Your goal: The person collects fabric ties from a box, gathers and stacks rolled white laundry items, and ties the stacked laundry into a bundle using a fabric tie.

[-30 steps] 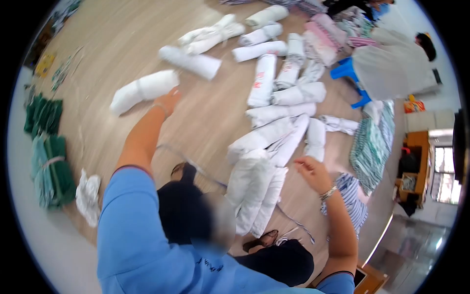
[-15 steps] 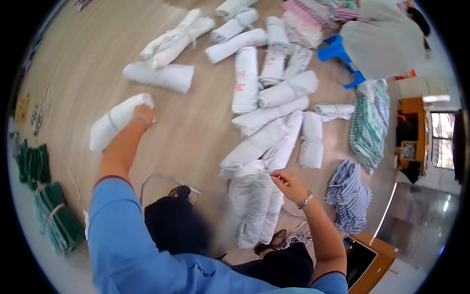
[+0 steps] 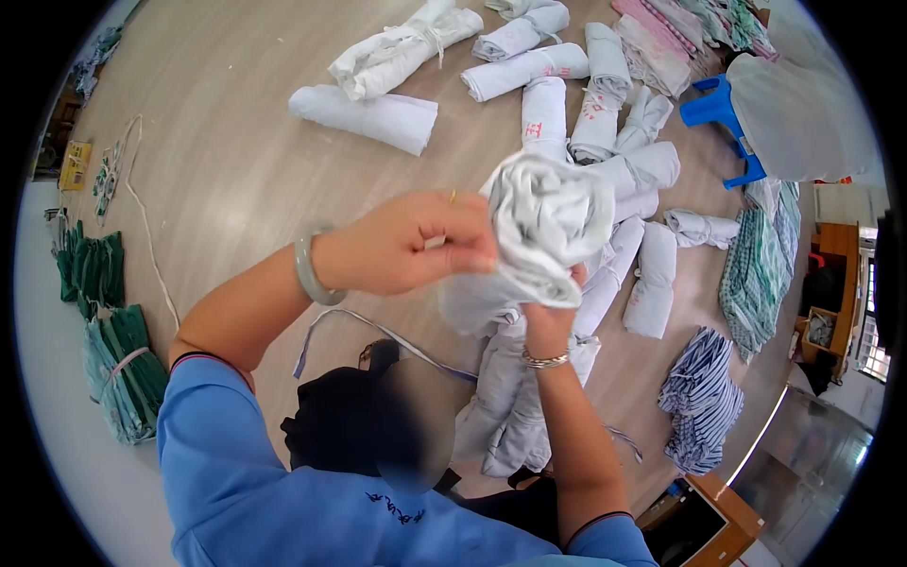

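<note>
Floor (image 3: 222, 151) bears rolls (image 3: 364, 115) beyond left fingers (image 3: 463, 227) and right fingers (image 3: 578, 275). Between these sits the held roll (image 3: 553, 208): the left pinch its side; the right, partly hidden, grip its lower edge, presumably carrying weight while the left steady it.

We see plain white on the rolled cloth (image 3: 557, 203) at the fingers (image 3: 461, 225). Beyond them, we note red marks on a white roll (image 3: 543, 118) and pale pink cloth (image 3: 652, 61). Right of the fingers, we find a bright blue stool (image 3: 713, 115), green-and-white patterned fabric (image 3: 751, 279) and a navy-and-white striped bundle (image 3: 701, 402); left of them, a dark green bundle (image 3: 140, 342). Below, we see a light blue shirt (image 3: 274, 501).
</note>
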`<state>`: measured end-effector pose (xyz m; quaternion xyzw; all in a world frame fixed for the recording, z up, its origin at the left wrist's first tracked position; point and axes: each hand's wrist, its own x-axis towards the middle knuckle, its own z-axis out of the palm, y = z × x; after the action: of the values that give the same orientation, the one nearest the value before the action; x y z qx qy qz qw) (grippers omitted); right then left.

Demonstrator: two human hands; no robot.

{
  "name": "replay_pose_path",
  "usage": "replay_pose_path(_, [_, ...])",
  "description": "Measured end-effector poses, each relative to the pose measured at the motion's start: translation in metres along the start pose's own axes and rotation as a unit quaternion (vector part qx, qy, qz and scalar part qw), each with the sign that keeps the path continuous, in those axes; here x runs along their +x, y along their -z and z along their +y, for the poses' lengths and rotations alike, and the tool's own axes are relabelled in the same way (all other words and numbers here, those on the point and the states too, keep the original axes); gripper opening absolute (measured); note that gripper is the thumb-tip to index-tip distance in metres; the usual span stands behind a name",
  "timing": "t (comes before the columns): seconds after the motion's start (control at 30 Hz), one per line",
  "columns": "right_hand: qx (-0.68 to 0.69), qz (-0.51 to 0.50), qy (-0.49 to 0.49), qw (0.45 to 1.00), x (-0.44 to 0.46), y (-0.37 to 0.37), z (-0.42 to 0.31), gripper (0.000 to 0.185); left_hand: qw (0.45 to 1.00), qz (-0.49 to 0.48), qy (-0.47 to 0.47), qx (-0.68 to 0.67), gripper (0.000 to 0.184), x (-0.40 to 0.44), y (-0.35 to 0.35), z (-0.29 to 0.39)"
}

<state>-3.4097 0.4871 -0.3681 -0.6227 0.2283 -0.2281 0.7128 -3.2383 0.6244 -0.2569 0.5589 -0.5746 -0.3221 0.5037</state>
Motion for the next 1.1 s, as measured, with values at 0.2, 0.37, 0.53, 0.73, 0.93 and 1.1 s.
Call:
replay_pose_path(0.2, [-0.19,-0.186,-0.102,0.959,0.011,0.066,0.008,0.048,0.98,0.163,-0.044,-0.105,0.007,0.067,-0.042,0.032])
replay_pose_path(0.37, [-0.167,-0.061,-0.154,0.972,0.03,0.12,0.004,0.052,0.955,0.115,-0.139,-0.237,0.005,0.117,-0.062,0.045])
replay_pose_path(0.53, [-0.173,0.015,-0.173,0.97,0.051,0.164,0.0,0.055,0.884,0.458,0.071,-0.064,0.044,0.118,0.037,-0.102])
replay_pose_path(0.73, [-0.191,0.03,-0.194,0.962,0.062,0.179,-0.003,0.059,0.638,0.543,0.452,0.304,0.095,-0.018,0.131,-0.318])
replay_pose_path(0.93, [-0.199,0.028,-0.203,0.958,0.064,0.178,-0.008,0.063,0.642,0.346,0.562,0.391,0.062,-0.013,0.16,-0.337])
replay_pose_path(1.1, [-0.182,0.029,-0.213,0.96,0.0,0.195,-0.039,0.066,0.768,0.298,0.436,0.361,0.053,0.002,0.189,-0.337])
